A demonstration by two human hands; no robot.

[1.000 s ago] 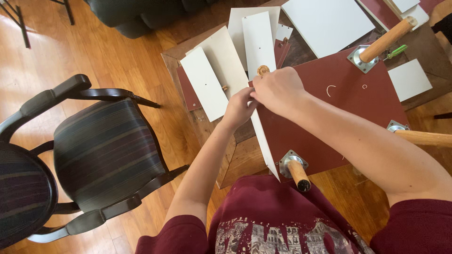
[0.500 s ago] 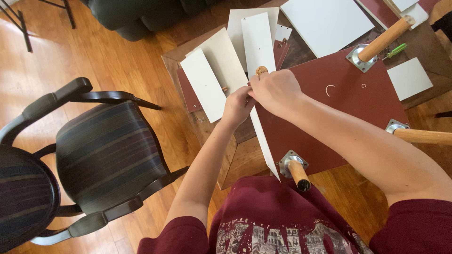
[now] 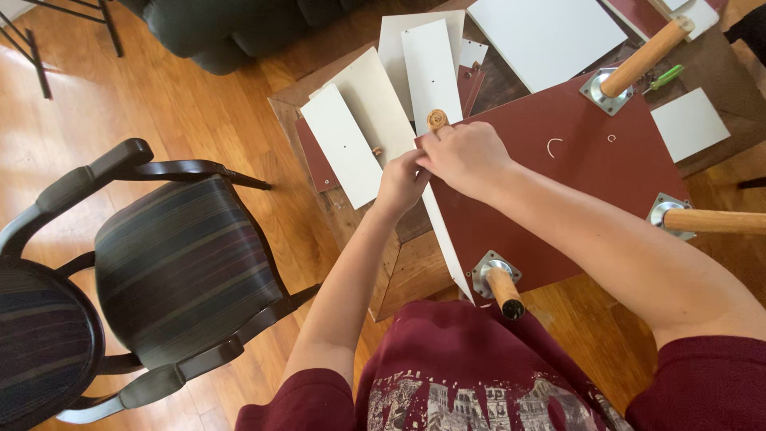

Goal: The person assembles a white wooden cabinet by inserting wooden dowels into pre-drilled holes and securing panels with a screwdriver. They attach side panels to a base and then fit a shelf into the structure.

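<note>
Both hands working at the far-left corner of the dark red panel (image 3: 550,175), centre of frame, lying upside down on the table (image 3: 399,271). Right hand (image 3: 467,156) is curling over the wooden leg (image 3: 436,120) at that corner, fingers clenched around its base. Left hand (image 3: 403,182) is pinching at the panel edge just beside it; can't tell what its fingers are holding, if anything. Three other wooden legs already standing in metal plates at the remaining corners.

Risks, as I read it: leg going in crooked and cross-threading. White boards (image 3: 351,136) lying loose just left could get knocked toward the chair (image 3: 183,263).
</note>
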